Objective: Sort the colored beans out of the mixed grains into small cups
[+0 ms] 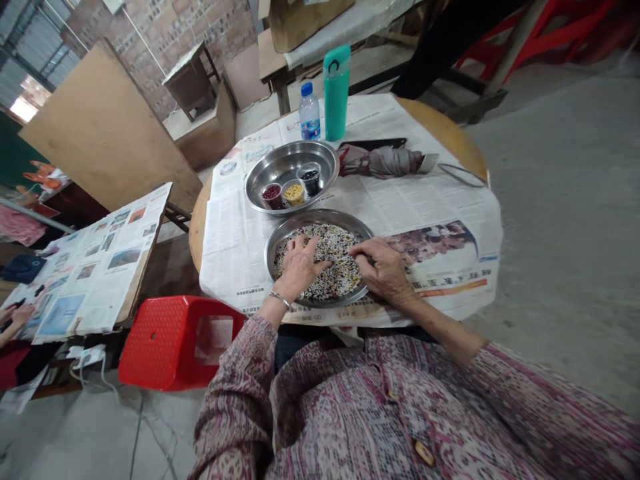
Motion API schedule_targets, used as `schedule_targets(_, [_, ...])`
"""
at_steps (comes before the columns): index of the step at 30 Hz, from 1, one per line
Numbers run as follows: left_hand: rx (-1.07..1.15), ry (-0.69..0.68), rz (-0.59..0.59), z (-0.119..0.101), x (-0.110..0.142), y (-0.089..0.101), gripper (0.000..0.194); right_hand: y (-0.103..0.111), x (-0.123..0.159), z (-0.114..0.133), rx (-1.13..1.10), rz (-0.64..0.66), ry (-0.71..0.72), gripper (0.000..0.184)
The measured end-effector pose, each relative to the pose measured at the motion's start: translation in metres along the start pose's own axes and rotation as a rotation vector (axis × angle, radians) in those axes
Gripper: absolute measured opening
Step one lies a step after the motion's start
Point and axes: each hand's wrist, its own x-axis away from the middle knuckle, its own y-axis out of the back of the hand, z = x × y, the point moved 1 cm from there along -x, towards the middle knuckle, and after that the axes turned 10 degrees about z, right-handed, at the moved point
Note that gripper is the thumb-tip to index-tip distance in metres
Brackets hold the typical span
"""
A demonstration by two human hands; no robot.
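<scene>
A shallow steel basin (271, 257) holds a spread layer of mixed grains and beans (335, 267), mostly white with black, yellow and dark red bits. My left hand (299, 268) rests on the left part of the layer, fingers spread. At the right rim my right hand (384, 272) has its fingers curled, the fingertips drawn together over the grains; whatever they pinch is too small to make out. Just behind, a second steel basin (260, 167) holds three clear cups: one of dark red beans (273, 193), one of yellow beans (294, 194) and one of black beans (311, 181).
Newspaper (225, 253) covers the round table. Behind the basins stand a water bottle (309, 113) and a teal flask (337, 93). A grey cloth bundle (383, 161) lies to the right. A red stool (160, 340) stands left, near another newspaper-covered table (100, 260) with a person's hands (20, 313).
</scene>
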Motion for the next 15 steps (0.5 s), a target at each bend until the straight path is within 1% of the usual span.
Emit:
schedule_targets(3, [0.058, -0.091, 0.075, -0.006, -0.017, -0.001, 0.024, 0.0, 0.0, 0.001, -0.002, 0.007, -0.004, 0.019])
schedule_targets(4, [0.078, -0.109, 0.09, -0.007, -0.022, 0.0, 0.02, 0.0, 0.0, 0.001, -0.005, 0.007, -0.005, 0.019])
schedule_targets(6, [0.117, -0.106, 0.102, -0.009, -0.029, 0.003, 0.021, 0.0, 0.0, 0.001, -0.012, 0.008, -0.013, 0.019])
schedule_targets(8, [0.165, -0.091, 0.098, -0.01, -0.029, 0.009, 0.022, 0.0, 0.0, 0.002, -0.025, 0.014, -0.029, 0.019])
schedule_targets(9, [0.19, -0.096, 0.097, -0.01, -0.026, 0.012, 0.022, 0.0, 0.0, 0.002, -0.031, 0.017, -0.037, 0.019])
schedule_targets(11, [0.226, -0.147, 0.118, -0.011, -0.013, 0.016, 0.021, -0.001, 0.0, 0.002, -0.04, 0.019, -0.045, 0.018])
schedule_targets(13, [0.225, -0.24, 0.191, -0.014, 0.003, 0.016, 0.02, -0.001, 0.0, 0.002, -0.044, 0.017, -0.045, 0.018])
schedule_targets(15, [0.193, -0.337, 0.287, -0.019, 0.02, 0.011, 0.02, -0.001, 0.001, 0.002, -0.044, 0.018, -0.047, 0.018])
